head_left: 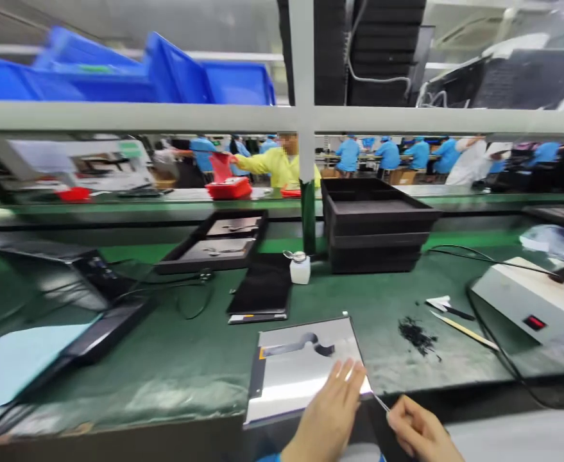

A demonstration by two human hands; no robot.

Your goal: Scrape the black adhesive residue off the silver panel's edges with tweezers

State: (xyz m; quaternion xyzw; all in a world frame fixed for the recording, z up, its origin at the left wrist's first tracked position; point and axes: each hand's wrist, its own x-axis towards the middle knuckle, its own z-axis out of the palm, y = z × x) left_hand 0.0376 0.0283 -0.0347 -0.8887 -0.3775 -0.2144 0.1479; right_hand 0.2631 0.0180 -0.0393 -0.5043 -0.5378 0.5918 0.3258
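Observation:
A silver panel (301, 372) with a dark flex cable on its back lies flat at the near edge of the green bench. My left hand (330, 414) rests on the panel's near right corner, fingers stretched out flat. My right hand (419, 430) is just to the right of it, fingers pinched on a thin metal tool (380, 402) whose tip points at that corner.
A dark screen (262, 289) and a small white bottle (299, 266) lie behind the panel. Stacked black trays (375, 224), a grey box (532, 301) with cables, black scraps (416, 333) and sticks sit to the right. Devices lie at left. Workers stand beyond the conveyor.

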